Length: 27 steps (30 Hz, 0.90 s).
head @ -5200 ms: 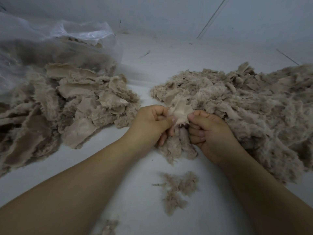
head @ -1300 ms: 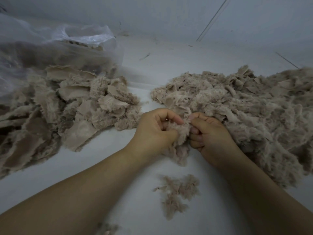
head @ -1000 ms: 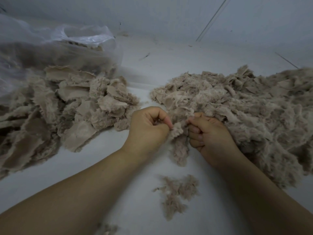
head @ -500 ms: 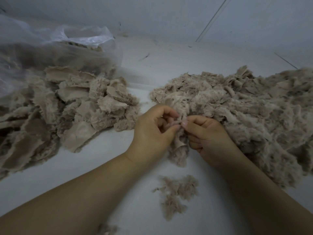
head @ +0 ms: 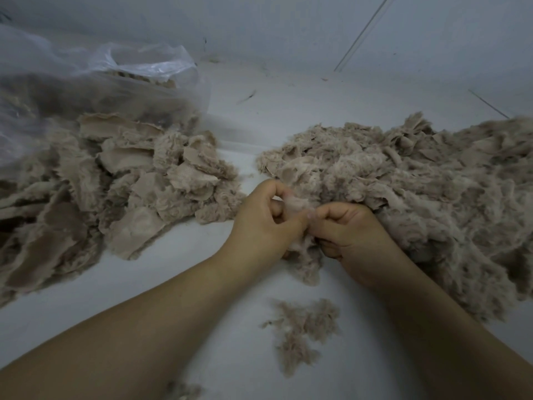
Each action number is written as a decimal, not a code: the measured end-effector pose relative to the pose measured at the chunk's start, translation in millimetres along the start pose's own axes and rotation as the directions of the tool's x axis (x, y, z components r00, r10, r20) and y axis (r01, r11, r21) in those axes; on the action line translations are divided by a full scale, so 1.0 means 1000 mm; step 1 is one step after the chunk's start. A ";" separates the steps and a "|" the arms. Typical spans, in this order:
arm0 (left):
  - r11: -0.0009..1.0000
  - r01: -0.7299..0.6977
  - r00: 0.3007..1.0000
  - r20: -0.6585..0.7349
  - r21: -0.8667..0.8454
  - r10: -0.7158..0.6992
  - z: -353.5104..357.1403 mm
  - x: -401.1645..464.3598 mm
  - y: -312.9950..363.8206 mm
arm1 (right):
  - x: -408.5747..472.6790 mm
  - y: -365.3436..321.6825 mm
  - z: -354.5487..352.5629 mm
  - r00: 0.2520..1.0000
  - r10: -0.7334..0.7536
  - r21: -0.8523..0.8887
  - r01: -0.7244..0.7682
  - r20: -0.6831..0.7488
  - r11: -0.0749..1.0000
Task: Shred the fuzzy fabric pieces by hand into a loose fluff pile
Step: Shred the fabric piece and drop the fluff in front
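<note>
While both hands meet at the near-left edge of the shredded fluff pile (head: 418,197), they share one fuzzy fabric piece (head: 300,209) between them. The left hand (head: 264,223) has its thumb and curled forefinger pinched on the upper part of the piece, and the right hand (head: 350,229) pinches the same piece from the other side, its fingers curled under. The two hands are touching or nearly so at the thumbs, with the fabric bunched in the gap; a ragged tail of it hangs below them and reaches the white surface (head: 230,327).

The fluff pile spreads wide to the right of the hands and runs out of view at the right edge. It looks loose and stringy, with a few flat scraps still mixed in.

To the left of the fluff pile, apart from it across a strip of bare surface, lies the heap of unshredded fabric pieces (head: 121,194): flat, torn-edged swatches, some with the smooth backing up, some with the pile up. Behind that heap, farther left of the fluff pile, a clear plastic bag (head: 95,82) slumps open with more of the same material inside.

Nearer the person than the fluff pile, just below the hands, sits a small separate tuft of fluff (head: 302,327) on the surface. Another wisp (head: 184,392) lies at the bottom edge, partly cut off.
</note>
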<state>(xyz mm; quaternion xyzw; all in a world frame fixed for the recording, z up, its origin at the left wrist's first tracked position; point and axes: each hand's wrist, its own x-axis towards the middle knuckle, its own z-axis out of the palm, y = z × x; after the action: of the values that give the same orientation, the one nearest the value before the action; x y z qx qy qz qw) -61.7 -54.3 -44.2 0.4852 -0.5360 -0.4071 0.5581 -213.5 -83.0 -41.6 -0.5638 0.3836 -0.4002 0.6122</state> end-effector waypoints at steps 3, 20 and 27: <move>0.999 0.038 0.993 -0.111 -0.006 -0.039 -0.002 0.004 -0.003 | 0.001 -0.001 0.000 1.000 0.010 0.027 -0.011 0.008 1.000; 0.974 0.113 0.994 0.012 -0.197 -0.113 0.000 0.002 -0.002 | -0.008 -0.009 0.007 0.995 -0.007 0.067 0.001 0.095 0.998; 0.986 0.140 0.965 0.209 0.094 -0.157 -0.001 0.002 0.001 | -0.003 -0.008 0.000 0.997 0.076 0.268 -0.069 -0.014 0.961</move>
<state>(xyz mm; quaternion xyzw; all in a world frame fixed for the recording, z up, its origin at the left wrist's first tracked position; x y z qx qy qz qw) -60.6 -56.3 -42.3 0.4986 -0.5710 -0.4766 0.4452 -214.5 -80.8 -33.2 -0.4567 0.3536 -0.4323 0.6924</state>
